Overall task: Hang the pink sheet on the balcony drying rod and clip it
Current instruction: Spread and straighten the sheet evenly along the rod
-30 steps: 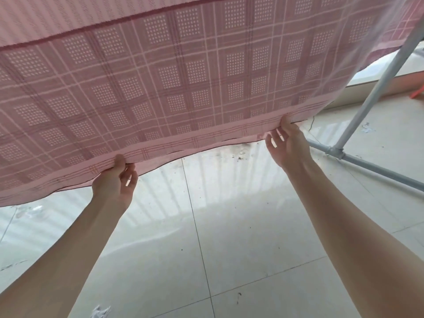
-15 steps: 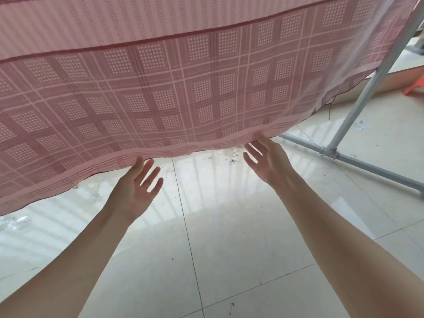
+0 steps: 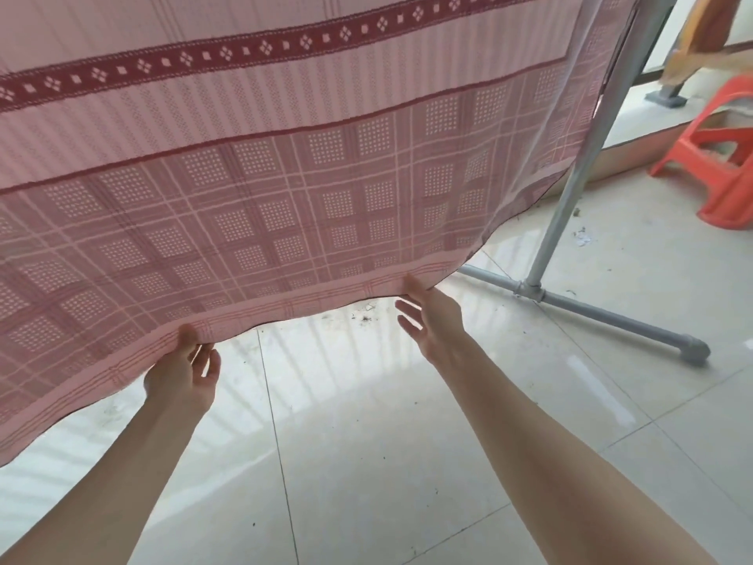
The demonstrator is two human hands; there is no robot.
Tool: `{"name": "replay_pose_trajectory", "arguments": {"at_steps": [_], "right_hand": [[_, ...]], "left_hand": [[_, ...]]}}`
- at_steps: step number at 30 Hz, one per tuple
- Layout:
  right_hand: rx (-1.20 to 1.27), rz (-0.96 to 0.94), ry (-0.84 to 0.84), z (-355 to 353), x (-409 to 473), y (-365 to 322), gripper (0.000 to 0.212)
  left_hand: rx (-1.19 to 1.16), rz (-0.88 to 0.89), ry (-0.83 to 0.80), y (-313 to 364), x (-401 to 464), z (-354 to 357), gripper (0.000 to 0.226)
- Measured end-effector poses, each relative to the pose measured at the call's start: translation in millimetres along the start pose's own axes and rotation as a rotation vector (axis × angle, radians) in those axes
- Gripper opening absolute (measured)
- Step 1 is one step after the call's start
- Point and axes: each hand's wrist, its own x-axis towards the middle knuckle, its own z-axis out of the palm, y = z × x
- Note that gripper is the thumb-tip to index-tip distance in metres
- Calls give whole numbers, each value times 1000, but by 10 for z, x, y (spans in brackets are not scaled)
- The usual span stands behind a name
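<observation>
The pink sheet [image 3: 309, 177], checked with a dark red patterned band, hangs across the upper view, its lower hem wavy above the floor. The rod it hangs from is out of view above. My left hand [image 3: 181, 375] pinches the hem at lower left, thumb on the front of the cloth, other fingers curled just under the edge. My right hand [image 3: 430, 320] is open with fingers spread, and its fingertips touch the hem further right. No clips are visible.
A grey metal rack pole [image 3: 570, 189] slants up on the right, joined to a floor bar [image 3: 611, 316] with a capped end. A red plastic stool [image 3: 717, 157] stands at the far right. The floor [image 3: 366, 442] is glossy light tile with some debris.
Both hands held the hem, then let go with fingers spread. Now my left hand has taken the hem again, and my right hand stays open. The view has tilted up and right.
</observation>
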Motion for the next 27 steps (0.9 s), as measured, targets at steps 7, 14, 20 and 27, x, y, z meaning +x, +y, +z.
{"name": "replay_pose_trajectory", "arguments": {"at_steps": [7, 14, 20, 27], "right_hand": [[16, 152, -29, 86, -207, 86, 29], [138, 19, 122, 286, -249, 6, 9], [-271, -27, 181, 372, -469, 20, 19], [-496, 130, 227, 629, -1536, -670, 46]], "left_hand": [[-9, -195, -185, 75, -315, 19, 11], [-3, -207, -180, 139, -161, -14, 5], [267, -344, -276, 192, -135, -130, 19], [775, -417, -432, 1004, -1262, -40, 24]]}}
